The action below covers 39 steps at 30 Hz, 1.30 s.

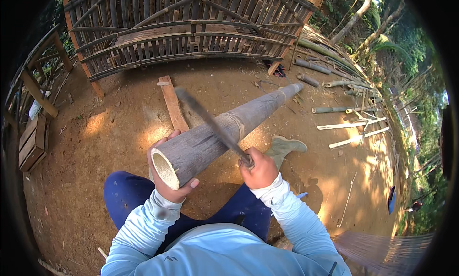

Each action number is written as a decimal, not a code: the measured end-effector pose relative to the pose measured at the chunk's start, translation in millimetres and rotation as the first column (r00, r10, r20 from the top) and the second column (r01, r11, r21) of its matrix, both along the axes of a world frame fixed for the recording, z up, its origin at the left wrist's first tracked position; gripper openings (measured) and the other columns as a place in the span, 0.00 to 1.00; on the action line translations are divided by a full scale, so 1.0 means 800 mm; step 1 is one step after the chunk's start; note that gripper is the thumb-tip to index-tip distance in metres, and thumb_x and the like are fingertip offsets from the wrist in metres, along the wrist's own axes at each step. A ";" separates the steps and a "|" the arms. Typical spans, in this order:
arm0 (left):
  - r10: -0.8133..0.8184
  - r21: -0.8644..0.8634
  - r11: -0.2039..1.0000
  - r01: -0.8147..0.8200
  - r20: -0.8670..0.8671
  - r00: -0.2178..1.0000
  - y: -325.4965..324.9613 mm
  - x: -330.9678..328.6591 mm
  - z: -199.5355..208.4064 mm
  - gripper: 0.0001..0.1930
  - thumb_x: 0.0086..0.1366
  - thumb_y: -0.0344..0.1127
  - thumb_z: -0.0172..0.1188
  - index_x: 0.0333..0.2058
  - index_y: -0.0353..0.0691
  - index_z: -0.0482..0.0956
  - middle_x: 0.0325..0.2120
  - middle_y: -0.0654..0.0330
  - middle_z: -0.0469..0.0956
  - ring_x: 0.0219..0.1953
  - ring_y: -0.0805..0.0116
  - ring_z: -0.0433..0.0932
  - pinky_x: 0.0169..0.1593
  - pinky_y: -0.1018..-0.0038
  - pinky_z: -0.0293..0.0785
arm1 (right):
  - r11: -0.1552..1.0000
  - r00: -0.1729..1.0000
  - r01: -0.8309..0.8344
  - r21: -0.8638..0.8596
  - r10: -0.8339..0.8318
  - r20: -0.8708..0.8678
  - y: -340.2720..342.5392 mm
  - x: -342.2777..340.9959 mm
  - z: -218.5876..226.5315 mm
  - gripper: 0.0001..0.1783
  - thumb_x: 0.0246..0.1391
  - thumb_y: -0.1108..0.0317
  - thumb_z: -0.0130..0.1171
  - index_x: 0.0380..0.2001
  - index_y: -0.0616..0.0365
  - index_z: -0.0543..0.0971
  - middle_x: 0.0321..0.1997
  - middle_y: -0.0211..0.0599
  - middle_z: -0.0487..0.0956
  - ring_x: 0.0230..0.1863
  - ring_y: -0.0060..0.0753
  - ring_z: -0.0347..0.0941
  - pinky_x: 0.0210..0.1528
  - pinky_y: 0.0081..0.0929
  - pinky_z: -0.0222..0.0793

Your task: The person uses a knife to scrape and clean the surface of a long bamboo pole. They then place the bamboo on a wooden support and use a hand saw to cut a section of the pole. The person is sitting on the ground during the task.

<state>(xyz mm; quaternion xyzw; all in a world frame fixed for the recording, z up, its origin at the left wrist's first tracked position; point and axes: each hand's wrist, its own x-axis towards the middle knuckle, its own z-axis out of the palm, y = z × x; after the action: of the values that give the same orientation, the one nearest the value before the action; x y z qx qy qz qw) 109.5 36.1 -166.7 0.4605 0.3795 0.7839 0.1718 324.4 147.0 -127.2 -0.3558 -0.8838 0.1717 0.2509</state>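
Note:
A thick grey bamboo pole (196, 149) slants from just before me toward the far right, its hollow, pale cut end facing me. My left hand (173, 193) is wrapped round that near end from below, thumb on the right side and fingertips showing over the left. My right hand (260, 170) is closed round the handle of a machete (206, 117). The long dark blade points up and to the left across the pole, slightly blurred. Whether its edge touches the bamboo I cannot tell.
A slatted bamboo bench (191, 41) stands at the back, with a wooden plank (173, 106) on the dirt before it. Cut bamboo poles (330, 110) lie at the right. A wooden crate (34, 142) sits far left. My boot (285, 149) is right of the pole.

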 end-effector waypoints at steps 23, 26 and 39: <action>-0.038 -0.052 0.998 0.033 -0.110 0.993 -0.002 -0.009 0.005 0.53 0.40 0.41 0.78 0.60 0.43 0.51 0.59 0.46 0.62 0.62 0.52 0.63 0.63 0.57 0.61 | 0.991 0.989 -0.125 0.041 0.121 0.087 -0.010 -0.001 0.052 0.10 0.45 0.70 0.60 0.32 0.60 0.74 0.25 0.53 0.77 0.31 0.60 0.75 0.32 0.45 0.70; -0.088 -0.046 0.995 0.084 -0.094 0.992 -0.008 -0.002 0.009 0.53 0.39 0.40 0.78 0.60 0.43 0.51 0.59 0.46 0.62 0.62 0.52 0.63 0.63 0.57 0.62 | 0.981 0.969 0.190 0.032 -0.192 0.153 0.033 0.019 0.031 0.13 0.44 0.70 0.60 0.35 0.59 0.73 0.26 0.53 0.77 0.33 0.60 0.75 0.35 0.47 0.70; -0.037 -0.116 0.993 0.009 -0.242 0.969 -0.014 -0.017 -0.001 0.55 0.36 0.42 0.80 0.60 0.40 0.52 0.54 0.49 0.62 0.61 0.51 0.65 0.63 0.54 0.62 | 0.999 0.994 -0.010 0.034 0.007 0.111 0.002 0.012 0.046 0.12 0.45 0.69 0.61 0.33 0.61 0.73 0.25 0.53 0.77 0.32 0.61 0.75 0.32 0.48 0.70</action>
<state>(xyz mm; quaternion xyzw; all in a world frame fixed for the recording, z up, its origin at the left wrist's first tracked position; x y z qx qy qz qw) 95.9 24.5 -167.8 0.5473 0.4363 0.6963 0.1590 334.1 148.3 -90.5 -0.3567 -0.9006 0.1375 0.2067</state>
